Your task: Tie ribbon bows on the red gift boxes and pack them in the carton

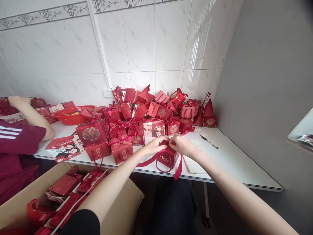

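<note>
A small red gift box (173,158) with gold lettering and a twisted rope handle stands at the table's front edge. My left hand (156,146) is at the left side of its top, fingers pinched on a dark red ribbon (179,169). From the other side, my right hand (180,144) pinches the same ribbon over the top of the box. One ribbon end hangs down in front to the right, and another trails to the left. My fingers partly hide the top of the box.
Red gift boxes (153,109) are heaped along the wall. A red basket (66,119) stands left, near a co-worker's arm (40,120). A cardboard carton (129,195) of boxes sits below. A pen (208,141) and paper (195,164) lie right, before a grey partition (264,81).
</note>
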Available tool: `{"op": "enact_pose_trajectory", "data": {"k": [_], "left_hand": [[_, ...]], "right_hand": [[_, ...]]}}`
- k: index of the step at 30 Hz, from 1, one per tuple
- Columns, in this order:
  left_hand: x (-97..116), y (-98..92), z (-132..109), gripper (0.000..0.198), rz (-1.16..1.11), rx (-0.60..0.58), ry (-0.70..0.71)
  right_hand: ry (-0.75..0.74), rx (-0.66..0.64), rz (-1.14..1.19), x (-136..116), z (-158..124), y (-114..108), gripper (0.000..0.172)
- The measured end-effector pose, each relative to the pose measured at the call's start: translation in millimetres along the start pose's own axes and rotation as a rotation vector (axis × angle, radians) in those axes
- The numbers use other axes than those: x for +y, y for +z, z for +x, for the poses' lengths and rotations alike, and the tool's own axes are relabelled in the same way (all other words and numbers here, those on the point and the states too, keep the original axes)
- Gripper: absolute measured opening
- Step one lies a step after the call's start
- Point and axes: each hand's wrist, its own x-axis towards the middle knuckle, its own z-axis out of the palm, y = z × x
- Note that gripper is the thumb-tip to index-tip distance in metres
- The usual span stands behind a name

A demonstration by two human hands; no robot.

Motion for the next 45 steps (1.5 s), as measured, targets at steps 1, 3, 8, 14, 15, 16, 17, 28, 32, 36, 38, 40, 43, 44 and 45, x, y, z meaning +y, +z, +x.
{"op": "enact_pose_trajectory", "data": {"k": [1, 3, 8, 14, 15, 16, 17, 28, 32, 36, 38, 40, 43, 44, 45], "left_hand": [[-1.1, 0.4, -0.5, 0.029, 0.002, 0.008, 0.011], [-2.3, 0.0, -1.8, 0.022, 0.047, 0.044, 0.025], [-2.9, -0.5, -9.3, 0.016, 0.188, 0.104, 0.007], [-1.8, 4.9, -22.0, 0.009, 0.194, 0.142, -0.057], [-1.7, 6.2, -23.4, 0.009, 0.190, 0.156, -0.065], [-1.5, 7.5, -24.4, 0.010, 0.187, 0.169, -0.074], [-1.2, 8.7, -24.7, 0.012, 0.187, 0.182, -0.084], [18.7, 14.6, -5.5, 0.006, 0.250, 0.128, -0.054], [19.0, 15.2, -5.7, 0.006, 0.258, 0.106, -0.046], [15.9, 17.0, -5.6, 0.008, 0.280, 0.088, -0.079], [14.6, 18.0, -5.4, 0.009, 0.288, 0.084, -0.093], [13.7, 18.8, -5.5, 0.009, 0.294, 0.081, -0.096], [12.2, 19.1, -6.2, 0.009, 0.304, 0.077, -0.084], [11.5, 19.1, -6.6, 0.008, 0.308, 0.075, -0.078], [10.7, 19.1, -6.9, 0.008, 0.311, 0.074, -0.071]], "right_hand": [[0.007, -0.005, -0.033, -0.7, -0.6, 0.5, 0.016], [0.005, -0.023, -0.096, -4.0, -1.8, -0.2, 0.018], [-0.080, -0.069, -0.187, -17.4, 1.1, -4.4, 0.018], [-0.152, -0.104, -0.158, -14.0, 7.3, -4.6, 0.009], [-0.165, -0.097, -0.138, -11.7, 6.3, -3.9, 0.008], [-0.176, -0.086, -0.114, -9.3, 4.7, -3.1, 0.008], [-0.186, -0.072, -0.088, -7.0, 2.7, -2.0, 0.008], [-0.226, 0.083, 0.083, 11.3, -5.6, 18.2, 0.013], [-0.229, 0.091, 0.095, 11.8, -5.9, 19.5, 0.013], [-0.235, 0.055, 0.091, 9.1, -6.4, 14.5, 0.012], [-0.232, 0.042, 0.079, 7.5, -5.8, 12.2, 0.012], [-0.226, 0.033, 0.060, 5.8, -4.5, 11.2, 0.012], [-0.214, 0.019, 0.023, 1.6, -2.5, 11.4, 0.011], [-0.211, 0.015, 0.010, -0.2, -2.0, 11.5, 0.010], [-0.208, 0.012, -0.001, -2.0, -1.6, 11.5, 0.011]]}}
